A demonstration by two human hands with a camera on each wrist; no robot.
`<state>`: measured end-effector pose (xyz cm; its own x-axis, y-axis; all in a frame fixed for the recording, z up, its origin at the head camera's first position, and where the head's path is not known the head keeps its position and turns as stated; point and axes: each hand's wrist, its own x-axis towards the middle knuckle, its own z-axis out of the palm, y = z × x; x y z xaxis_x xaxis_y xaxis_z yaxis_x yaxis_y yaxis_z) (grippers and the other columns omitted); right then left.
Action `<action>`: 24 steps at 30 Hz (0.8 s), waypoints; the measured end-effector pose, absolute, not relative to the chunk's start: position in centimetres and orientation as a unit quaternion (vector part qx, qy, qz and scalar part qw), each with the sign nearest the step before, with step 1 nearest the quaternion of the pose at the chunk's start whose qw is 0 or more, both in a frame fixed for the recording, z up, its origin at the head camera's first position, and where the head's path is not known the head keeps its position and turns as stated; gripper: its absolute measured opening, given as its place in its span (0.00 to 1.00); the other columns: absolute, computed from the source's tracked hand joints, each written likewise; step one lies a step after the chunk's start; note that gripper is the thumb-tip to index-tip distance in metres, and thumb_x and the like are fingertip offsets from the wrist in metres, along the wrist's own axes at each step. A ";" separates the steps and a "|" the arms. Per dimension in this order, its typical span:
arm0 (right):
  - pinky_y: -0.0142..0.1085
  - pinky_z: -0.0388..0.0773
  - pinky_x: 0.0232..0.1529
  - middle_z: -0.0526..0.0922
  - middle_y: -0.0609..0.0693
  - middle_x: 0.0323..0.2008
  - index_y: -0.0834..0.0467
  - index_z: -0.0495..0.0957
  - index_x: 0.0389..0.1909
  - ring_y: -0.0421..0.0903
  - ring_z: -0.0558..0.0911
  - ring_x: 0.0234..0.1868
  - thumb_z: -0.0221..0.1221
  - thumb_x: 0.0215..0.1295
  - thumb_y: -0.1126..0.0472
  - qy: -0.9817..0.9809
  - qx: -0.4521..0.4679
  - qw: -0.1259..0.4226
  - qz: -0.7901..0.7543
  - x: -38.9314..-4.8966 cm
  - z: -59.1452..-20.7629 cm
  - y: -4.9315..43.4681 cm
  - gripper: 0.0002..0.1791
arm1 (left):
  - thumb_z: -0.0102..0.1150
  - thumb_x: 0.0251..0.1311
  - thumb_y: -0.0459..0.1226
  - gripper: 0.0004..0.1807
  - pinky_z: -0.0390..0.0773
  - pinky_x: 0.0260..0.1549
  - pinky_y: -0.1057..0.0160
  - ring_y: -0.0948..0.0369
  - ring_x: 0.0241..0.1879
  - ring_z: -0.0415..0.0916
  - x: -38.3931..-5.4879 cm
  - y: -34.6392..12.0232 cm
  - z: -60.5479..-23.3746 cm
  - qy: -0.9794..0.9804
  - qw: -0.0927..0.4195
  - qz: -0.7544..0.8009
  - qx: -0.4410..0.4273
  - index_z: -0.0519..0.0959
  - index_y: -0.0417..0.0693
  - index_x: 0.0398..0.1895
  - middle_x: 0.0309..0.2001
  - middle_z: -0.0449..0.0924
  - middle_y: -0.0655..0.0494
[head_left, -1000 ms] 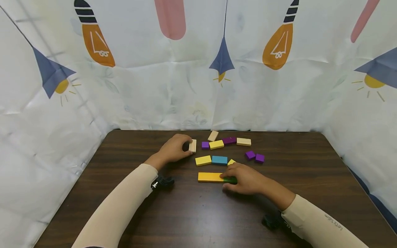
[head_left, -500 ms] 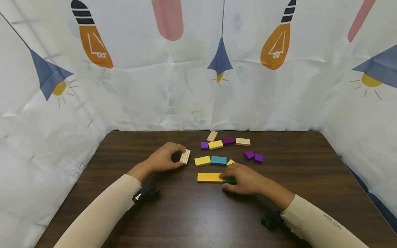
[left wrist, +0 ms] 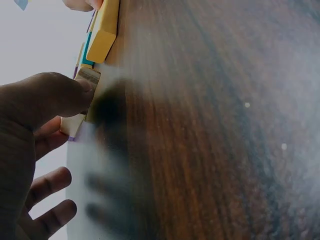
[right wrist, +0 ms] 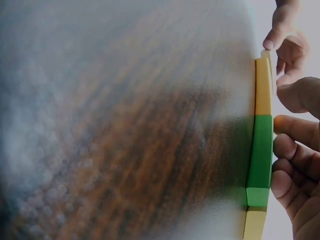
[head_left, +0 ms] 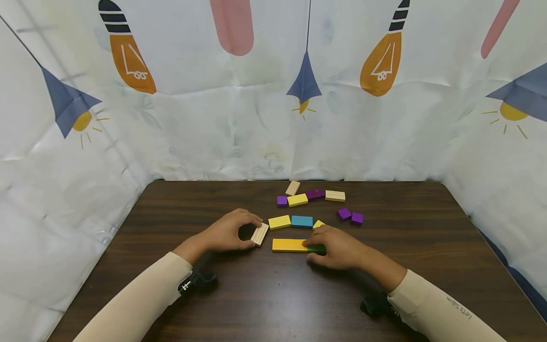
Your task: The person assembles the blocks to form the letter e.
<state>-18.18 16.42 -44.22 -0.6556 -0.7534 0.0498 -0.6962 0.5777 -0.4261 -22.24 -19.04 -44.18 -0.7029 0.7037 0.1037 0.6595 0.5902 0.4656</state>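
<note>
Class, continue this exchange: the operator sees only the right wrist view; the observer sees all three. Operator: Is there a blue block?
Observer: Yes, in the head view a blue block lies just beyond the long yellow block.
Operator: Anything purple beyond the right hand?
Observer: Yes; nearest it are two purple cubes, close together.
Operator: And farther back?
Observer: Two plain wooden blocks lie toward the far edge of the table.

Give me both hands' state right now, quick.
Left hand: closed, pinching the plain wooden block.
Right hand: open, not gripping, fingers resting at the green block.
</note>
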 end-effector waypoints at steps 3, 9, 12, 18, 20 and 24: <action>0.41 0.78 0.51 0.82 0.42 0.46 0.53 0.86 0.56 0.39 0.76 0.46 0.65 0.70 0.53 0.886 -0.409 0.063 -0.208 -18.2 -44.3 16.4 0.17 | 0.75 0.57 0.41 0.25 0.71 0.62 0.47 0.54 0.63 0.70 -22.1 -19.0 -44.2 0.892 0.050 0.241 0.379 0.82 0.51 0.59 0.63 0.78 0.61; 0.41 0.77 0.50 0.82 0.42 0.46 0.52 0.86 0.56 0.39 0.75 0.46 0.65 0.69 0.52 0.888 -0.405 0.064 -0.206 -18.1 -44.2 16.4 0.17 | 0.75 0.57 0.41 0.26 0.71 0.62 0.47 0.54 0.63 0.70 -22.2 -19.0 -44.4 0.893 0.053 0.239 0.378 0.81 0.51 0.60 0.63 0.78 0.61; 0.39 0.77 0.50 0.82 0.41 0.46 0.52 0.86 0.56 0.39 0.75 0.45 0.65 0.69 0.52 0.889 -0.402 0.068 -0.206 -18.1 -44.1 16.4 0.17 | 0.75 0.57 0.41 0.26 0.71 0.61 0.46 0.54 0.63 0.70 -22.2 -19.0 -44.5 0.892 0.050 0.236 0.382 0.81 0.51 0.61 0.63 0.78 0.61; 0.39 0.77 0.48 0.82 0.41 0.45 0.52 0.86 0.55 0.39 0.75 0.44 0.65 0.69 0.53 0.888 -0.406 0.063 -0.206 -18.1 -44.2 16.4 0.17 | 0.75 0.57 0.41 0.27 0.71 0.62 0.46 0.54 0.63 0.71 -22.3 -18.9 -44.5 0.891 0.049 0.234 0.387 0.82 0.51 0.61 0.63 0.78 0.62; 0.39 0.77 0.48 0.82 0.42 0.44 0.53 0.86 0.55 0.39 0.74 0.44 0.65 0.69 0.53 0.887 -0.408 0.060 -0.207 -18.1 -44.3 16.4 0.17 | 0.75 0.57 0.42 0.27 0.71 0.62 0.46 0.54 0.63 0.71 -22.4 -18.8 -44.5 0.892 0.049 0.230 0.387 0.82 0.52 0.61 0.63 0.78 0.62; 0.38 0.76 0.46 0.81 0.42 0.43 0.53 0.86 0.55 0.38 0.73 0.43 0.65 0.69 0.54 0.886 -0.411 0.056 -0.209 -18.2 -44.3 16.4 0.16 | 0.75 0.57 0.42 0.27 0.70 0.63 0.46 0.54 0.63 0.70 -22.5 -18.7 -44.6 0.893 0.050 0.224 0.388 0.81 0.52 0.61 0.63 0.78 0.62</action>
<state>-18.16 16.43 -44.34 -0.6563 -0.7511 0.0720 -0.7039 0.5751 -0.4169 -22.46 -18.70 -44.56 -0.6945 0.7146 0.0840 0.6699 0.5995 0.4380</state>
